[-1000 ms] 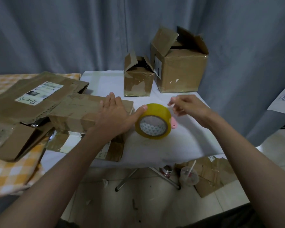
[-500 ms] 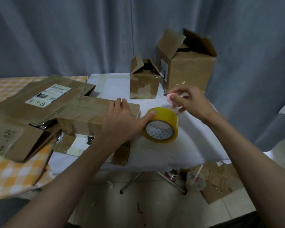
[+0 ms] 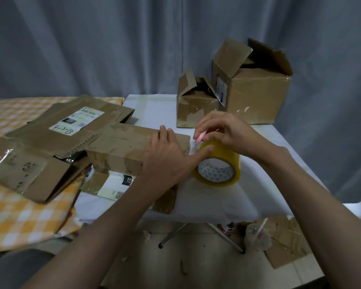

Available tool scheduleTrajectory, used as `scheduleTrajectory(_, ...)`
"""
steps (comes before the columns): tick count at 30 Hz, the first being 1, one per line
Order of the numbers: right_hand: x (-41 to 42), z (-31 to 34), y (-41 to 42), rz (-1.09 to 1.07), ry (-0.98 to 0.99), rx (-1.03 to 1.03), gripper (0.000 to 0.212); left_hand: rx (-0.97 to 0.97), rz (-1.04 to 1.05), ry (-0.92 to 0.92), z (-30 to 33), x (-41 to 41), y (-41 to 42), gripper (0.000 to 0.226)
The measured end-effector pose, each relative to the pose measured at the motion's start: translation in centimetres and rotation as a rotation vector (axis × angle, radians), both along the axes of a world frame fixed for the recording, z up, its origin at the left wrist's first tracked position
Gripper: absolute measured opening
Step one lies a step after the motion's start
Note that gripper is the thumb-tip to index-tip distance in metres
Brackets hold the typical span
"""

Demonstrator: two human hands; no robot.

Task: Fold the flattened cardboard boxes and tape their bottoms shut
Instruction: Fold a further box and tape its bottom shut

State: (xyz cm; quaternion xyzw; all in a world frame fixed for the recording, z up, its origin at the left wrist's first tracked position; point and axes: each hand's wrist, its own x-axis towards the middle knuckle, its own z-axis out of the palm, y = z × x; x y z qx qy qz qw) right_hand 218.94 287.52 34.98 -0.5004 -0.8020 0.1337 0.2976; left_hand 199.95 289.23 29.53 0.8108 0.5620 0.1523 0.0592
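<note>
Partly hidden under both hands, the tape roll [image 3: 218,165] shows only its front

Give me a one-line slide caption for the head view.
Left hand steadies the yellow tape roll beside a folded box while the right hand brings a pink cutter to it.

Folded brown box [image 3: 133,149] lying flat, yellow tape roll [image 3: 219,163] touching its right end
</note>
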Motion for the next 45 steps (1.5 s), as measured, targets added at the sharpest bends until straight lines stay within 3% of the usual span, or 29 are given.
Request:
scheduleTrajectory(15,-0.7,0.3,0.1,-0.011,-0.128,-0.017,0.031,-0.001,0.000,-0.012,0.2,0.0,-0.3,0.127)
scheduleTrajectory(23,0.4,0.3,0.8,-0.172,-0.214,-0.076,0.022,-0.013,0.007,-0.004,0.4,0.1,-0.4,0.130)
scheduleTrajectory(35,4.5,-3.6,1.1,-0.459,-0.047,-0.486,0.021,-0.018,0.008,-0.006,0.7,0.1,-0.7,0.129)
scheduleTrajectory(40,2.0,-0.3,0.4,-0.374,0.235,-0.581,0.029,-0.025,0.015,0.013,0.8,0.2,-0.7,0.129)
scheduleTrajectory(45,-0.9,0.6,0.6,-0.304,0.034,-0.714,0.020,0.002,0.002,0.005,0.5,0.0,-0.7,0.126)
